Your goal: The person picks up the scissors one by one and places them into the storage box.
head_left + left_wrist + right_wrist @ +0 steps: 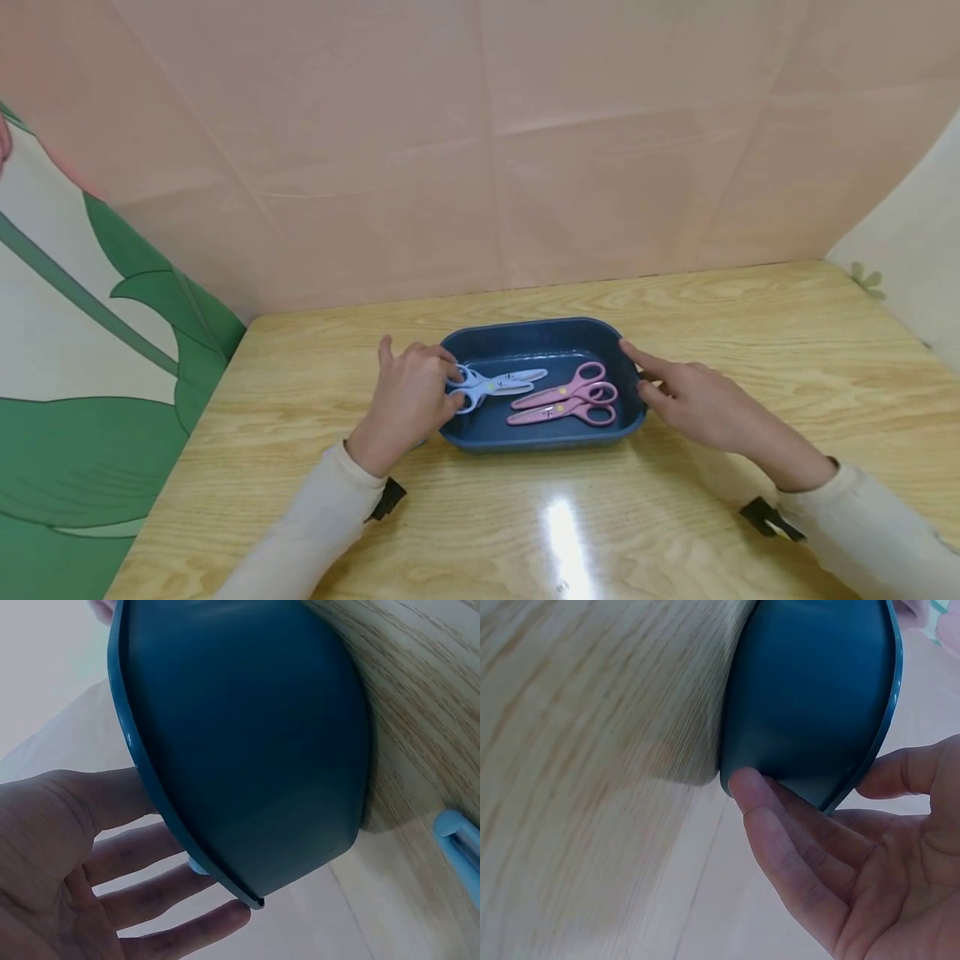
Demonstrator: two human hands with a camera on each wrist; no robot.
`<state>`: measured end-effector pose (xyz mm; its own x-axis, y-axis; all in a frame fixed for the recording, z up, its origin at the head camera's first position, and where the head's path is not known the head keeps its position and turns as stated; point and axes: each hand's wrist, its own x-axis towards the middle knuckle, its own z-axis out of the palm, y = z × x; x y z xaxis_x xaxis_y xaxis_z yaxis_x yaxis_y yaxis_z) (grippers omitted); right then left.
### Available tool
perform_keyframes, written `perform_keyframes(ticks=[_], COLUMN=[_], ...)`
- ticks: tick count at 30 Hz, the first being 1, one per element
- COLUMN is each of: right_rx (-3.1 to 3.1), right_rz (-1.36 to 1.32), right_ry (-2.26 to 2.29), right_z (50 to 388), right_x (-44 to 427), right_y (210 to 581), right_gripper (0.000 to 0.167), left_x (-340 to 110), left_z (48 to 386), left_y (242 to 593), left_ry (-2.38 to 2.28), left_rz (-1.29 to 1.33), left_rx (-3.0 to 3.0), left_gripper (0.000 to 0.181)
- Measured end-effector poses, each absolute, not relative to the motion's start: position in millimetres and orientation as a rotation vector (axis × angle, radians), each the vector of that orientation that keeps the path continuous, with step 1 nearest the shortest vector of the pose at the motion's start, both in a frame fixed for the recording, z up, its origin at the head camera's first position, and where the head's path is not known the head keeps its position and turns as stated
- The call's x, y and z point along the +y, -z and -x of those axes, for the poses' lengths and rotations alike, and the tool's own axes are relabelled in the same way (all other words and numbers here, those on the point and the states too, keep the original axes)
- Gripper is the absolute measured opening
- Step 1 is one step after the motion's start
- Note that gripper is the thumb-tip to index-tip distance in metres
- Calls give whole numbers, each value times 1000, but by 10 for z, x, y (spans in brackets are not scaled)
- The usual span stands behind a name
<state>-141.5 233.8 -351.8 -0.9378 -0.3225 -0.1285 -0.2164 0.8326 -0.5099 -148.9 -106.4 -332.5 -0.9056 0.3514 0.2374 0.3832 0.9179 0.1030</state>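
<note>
In the head view, a dark blue tray (540, 443) holds light blue scissors (491, 387) on its left side and pink scissors (558, 410) on its right. My left hand (408, 396) reaches over the tray's left end, thumb and fingers around the blue handles. A bit of light blue (198, 866) shows by those fingers in the left wrist view, with the rest behind the tray wall (255, 735). My right hand (701, 404) grips the tray's right end; in the right wrist view its fingers (780, 847) lie along the outer wall and the thumb is at the rim.
The tray stands on a wood-grain table (480, 533). A light blue handle (459, 844) lies on the table beside the tray in the left wrist view, mostly hidden under my left wrist in the head view. A pinkish wall covering (487, 167) rises behind the table.
</note>
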Motion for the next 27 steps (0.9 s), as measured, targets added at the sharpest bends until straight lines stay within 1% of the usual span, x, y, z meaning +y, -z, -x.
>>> perform_keyframes(ticks=[9, 27], right_rx=[2814, 2813], right_rz=[425, 414], right_ry=[735, 725], right_z=[1407, 1411], right_x=[2339, 2333], right_y=[3501, 3515], right_gripper=[59, 59], left_x=[-1034, -1032], left_z=[1496, 1456], left_y=[3349, 3395], left_ry=[215, 239], left_rz=[538, 525], left_rx=[-2889, -2859], left_gripper=[12, 11])
